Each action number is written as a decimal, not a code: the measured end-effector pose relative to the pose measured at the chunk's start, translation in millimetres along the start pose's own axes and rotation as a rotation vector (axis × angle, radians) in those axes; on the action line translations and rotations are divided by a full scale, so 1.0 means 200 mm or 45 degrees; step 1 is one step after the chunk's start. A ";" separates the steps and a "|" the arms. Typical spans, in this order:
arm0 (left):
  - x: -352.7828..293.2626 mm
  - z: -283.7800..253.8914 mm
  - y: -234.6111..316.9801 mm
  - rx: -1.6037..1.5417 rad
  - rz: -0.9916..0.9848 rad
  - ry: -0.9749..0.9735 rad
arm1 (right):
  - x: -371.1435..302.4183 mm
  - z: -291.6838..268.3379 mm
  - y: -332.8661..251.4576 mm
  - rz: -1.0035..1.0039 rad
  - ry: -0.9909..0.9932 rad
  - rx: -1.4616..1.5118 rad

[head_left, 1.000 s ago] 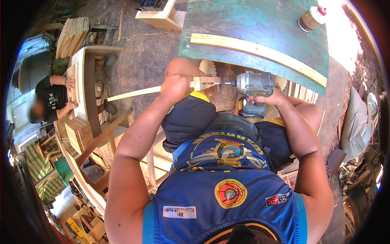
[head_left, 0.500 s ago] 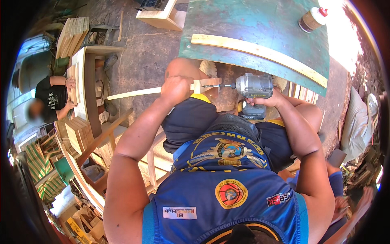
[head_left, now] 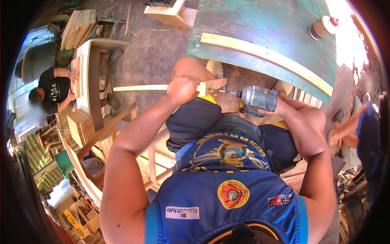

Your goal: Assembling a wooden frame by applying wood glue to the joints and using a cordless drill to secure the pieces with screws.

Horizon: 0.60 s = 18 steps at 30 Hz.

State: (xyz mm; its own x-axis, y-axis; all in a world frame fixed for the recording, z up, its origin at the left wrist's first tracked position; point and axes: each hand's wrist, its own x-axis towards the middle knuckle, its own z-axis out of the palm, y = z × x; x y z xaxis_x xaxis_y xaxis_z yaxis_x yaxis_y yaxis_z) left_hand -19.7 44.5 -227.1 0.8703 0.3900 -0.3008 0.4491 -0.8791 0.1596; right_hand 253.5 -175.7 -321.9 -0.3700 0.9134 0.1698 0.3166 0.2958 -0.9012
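Note:
My left hand [head_left: 183,89] is closed around a long, narrow wooden strip [head_left: 142,88] by my left knee. At its right end, just past my fingers, sits a small pale wood block [head_left: 203,88], with another short wood piece [head_left: 219,83] beside it. My right hand [head_left: 275,107] grips a grey and black cordless drill [head_left: 260,98], held level above my lap and pointing left. Its long thin bit [head_left: 227,92] reaches to the block's right face; whether the tip has entered the wood, I cannot tell. The drill's body partly hides my right fingers.
Ahead stands a green table [head_left: 260,24] bearing a long wood plank [head_left: 268,59] and a bottle with a red cap [head_left: 323,27]. A co-worker [head_left: 53,91] is at a wooden box frame [head_left: 91,77] on the left. Another person's arm [head_left: 349,126] is close on my right.
The drill has tilted, so its lower grip and battery show less, and its bit now slopes slightly. Another person has come up at the right edge. The whole view has shifted a little.

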 end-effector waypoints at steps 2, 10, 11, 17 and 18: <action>-0.01 0.00 0.00 -0.005 0.006 -0.010 | 0.00 -0.01 0.02 0.064 -0.047 0.140; -0.01 0.00 -0.02 -0.028 0.026 0.004 | 0.05 -0.07 -0.01 0.251 -0.196 0.505; -0.01 0.00 -0.02 -0.019 0.018 0.006 | 0.06 -0.06 -0.02 0.311 -0.156 0.759; -0.03 0.02 -0.04 -0.016 -0.002 0.011 | 0.11 -0.06 -0.08 0.101 -0.135 0.304; -0.03 0.02 -0.05 -0.009 0.011 -0.005 | 0.12 -0.06 -0.08 0.243 -0.201 0.537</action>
State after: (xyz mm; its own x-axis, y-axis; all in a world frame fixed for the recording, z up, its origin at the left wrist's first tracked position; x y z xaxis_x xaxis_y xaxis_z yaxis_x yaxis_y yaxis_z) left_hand -30.3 48.8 -230.9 0.8734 0.3811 -0.3034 0.4429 -0.8806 0.1688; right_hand 250.4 -156.1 -297.8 -0.4781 0.8771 -0.0471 0.0220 -0.0417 -0.9989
